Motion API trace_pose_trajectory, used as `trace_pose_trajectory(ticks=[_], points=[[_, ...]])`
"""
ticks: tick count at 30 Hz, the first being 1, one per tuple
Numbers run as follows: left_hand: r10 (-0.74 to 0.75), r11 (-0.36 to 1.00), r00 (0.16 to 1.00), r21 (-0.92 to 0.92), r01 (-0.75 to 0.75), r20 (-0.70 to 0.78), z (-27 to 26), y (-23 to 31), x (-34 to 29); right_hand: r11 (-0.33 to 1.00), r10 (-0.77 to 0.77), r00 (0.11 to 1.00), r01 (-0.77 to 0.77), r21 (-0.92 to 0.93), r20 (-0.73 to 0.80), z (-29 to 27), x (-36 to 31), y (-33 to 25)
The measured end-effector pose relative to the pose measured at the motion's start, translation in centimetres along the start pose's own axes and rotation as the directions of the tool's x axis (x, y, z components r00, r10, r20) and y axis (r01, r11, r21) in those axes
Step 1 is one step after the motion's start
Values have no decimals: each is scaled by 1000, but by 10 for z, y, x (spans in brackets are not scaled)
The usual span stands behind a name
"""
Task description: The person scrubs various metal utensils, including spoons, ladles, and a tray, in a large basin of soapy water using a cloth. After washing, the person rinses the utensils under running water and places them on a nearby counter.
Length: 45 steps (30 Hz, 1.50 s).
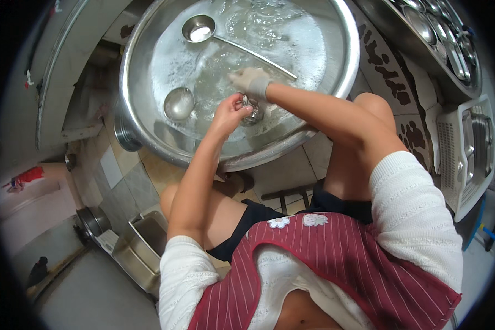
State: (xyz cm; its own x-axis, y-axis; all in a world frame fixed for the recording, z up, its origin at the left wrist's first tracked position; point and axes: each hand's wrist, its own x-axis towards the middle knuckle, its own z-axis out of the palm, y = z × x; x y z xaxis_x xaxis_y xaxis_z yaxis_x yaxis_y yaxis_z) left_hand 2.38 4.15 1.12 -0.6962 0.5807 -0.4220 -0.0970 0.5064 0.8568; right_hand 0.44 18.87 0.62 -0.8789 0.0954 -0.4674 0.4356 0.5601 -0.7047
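A wide round metal basin [351, 41] of cloudy, foamy water stands before me. My left hand [231, 115], bare, has its thumb and fingers closed on the edge of a small shiny item [252, 116] low in the water near the basin's near side; its exact kind is unclear. Just beyond it, my right hand [249, 81] wears a pale glove; motion smears its fingers. A long-handled metal ladle [198, 28] lies across the far part of the basin, its handle slanting right past my right hand. Left of my left hand, a round metal bowl-like piece [179, 104] sits in the water.
On the right, a metal tray [462, 82] holds several metal pans or dishes. Below it is a white plastic basket [452, 159] with metalware. At lower left stand a rectangular metal pan [140, 258] and a dark round pot [93, 221]. Beneath the basin is tiled floor.
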Motion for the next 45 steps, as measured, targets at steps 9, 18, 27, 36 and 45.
trace_pose_trajectory(ticks=[9,18,27,36,45], points=[[-53,599,996,-796,88,70,-17,-8,3,540,56,889,-410,735,455,-17,46,38],[-207,663,858,-712,-230,-470,41,-7,27,-118,425,866,-235,965,263,50,31,22],[-460,295,847,-853,430,268,-7,-21,19,940,-319,945,325,-104,68,14,2,12],[-506,677,862,-610,413,22,1,-37,33,842,-328,900,416,-344,286,30,8,32],[-526,767,849,-464,444,-56,24,-15,22,836,-404,726,540,-98,556,34,12,52]])
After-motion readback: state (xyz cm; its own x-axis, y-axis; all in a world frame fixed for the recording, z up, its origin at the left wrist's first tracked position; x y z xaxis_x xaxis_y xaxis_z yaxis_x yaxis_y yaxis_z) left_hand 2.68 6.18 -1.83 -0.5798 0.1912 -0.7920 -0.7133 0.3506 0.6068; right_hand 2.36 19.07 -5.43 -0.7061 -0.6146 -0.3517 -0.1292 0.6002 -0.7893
